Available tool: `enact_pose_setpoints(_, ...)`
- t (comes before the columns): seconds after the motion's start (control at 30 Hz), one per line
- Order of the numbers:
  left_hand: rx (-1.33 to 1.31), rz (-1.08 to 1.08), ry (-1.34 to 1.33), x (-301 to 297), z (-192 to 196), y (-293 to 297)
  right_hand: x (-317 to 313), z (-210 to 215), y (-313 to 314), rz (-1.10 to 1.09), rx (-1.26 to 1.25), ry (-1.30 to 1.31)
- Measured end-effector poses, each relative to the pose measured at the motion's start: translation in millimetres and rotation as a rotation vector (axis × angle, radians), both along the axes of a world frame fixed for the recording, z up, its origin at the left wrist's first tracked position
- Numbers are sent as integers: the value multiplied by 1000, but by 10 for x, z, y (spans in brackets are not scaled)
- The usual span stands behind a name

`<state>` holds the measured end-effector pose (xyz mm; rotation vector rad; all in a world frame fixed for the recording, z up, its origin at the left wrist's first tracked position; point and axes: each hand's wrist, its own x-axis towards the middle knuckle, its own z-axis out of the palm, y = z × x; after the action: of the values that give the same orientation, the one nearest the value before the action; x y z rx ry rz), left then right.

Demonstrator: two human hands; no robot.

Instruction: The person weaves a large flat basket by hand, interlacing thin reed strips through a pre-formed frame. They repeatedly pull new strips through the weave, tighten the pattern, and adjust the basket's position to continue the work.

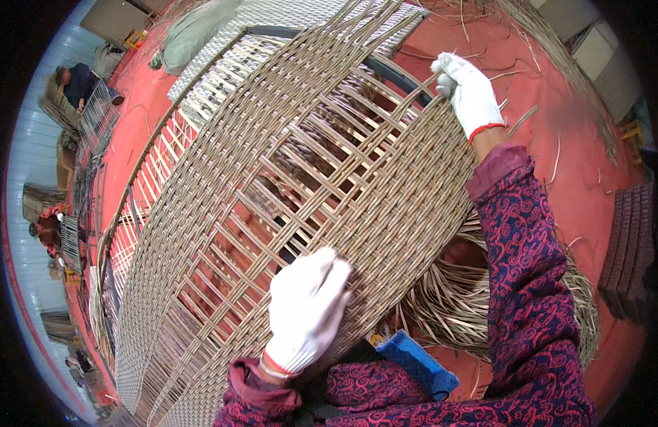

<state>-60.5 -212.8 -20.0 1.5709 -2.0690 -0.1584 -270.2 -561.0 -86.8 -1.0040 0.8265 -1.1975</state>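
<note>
A large curved panel of brown wicker weave [407, 213] slants across the middle, with a band of open, unwoven strands [300, 196] along its centre. At the panel's upper right edge, my right hand [471, 92], in a white glove with a red cuff, pinches a wicker strand [426, 84] beside the dark frame bar [400, 77]. My left hand [307, 309], gloved the same way, lies lower down on the weave. Its fingers are curled in, and whatever they may hold is hidden. Both sleeves are dark with a red swirl pattern.
A coil of loose strands [450, 306] lies under the panel at right, near a blue object [421, 366]. Dark woven pieces [628, 249] are stacked at the far right. Strand scraps litter the red floor [557, 121]. Other people [78, 84] sit working at far left.
</note>
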Motion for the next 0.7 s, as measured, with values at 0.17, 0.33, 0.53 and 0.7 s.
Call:
enact_pose_setpoints(0.17,6,58,44,105,-23,268,1,94,116,285,-150,261)
enact_pose_setpoints(0.33,-15,45,64,114,-51,249,58,162,162,148,-108,407)
enact_pose_setpoints(0.53,-41,43,112,130,-28,305,132,132,98,-98,-121,472)
enact_pose_setpoints(0.7,123,57,171,154,-14,402,175,135,27,-272,-19,475)
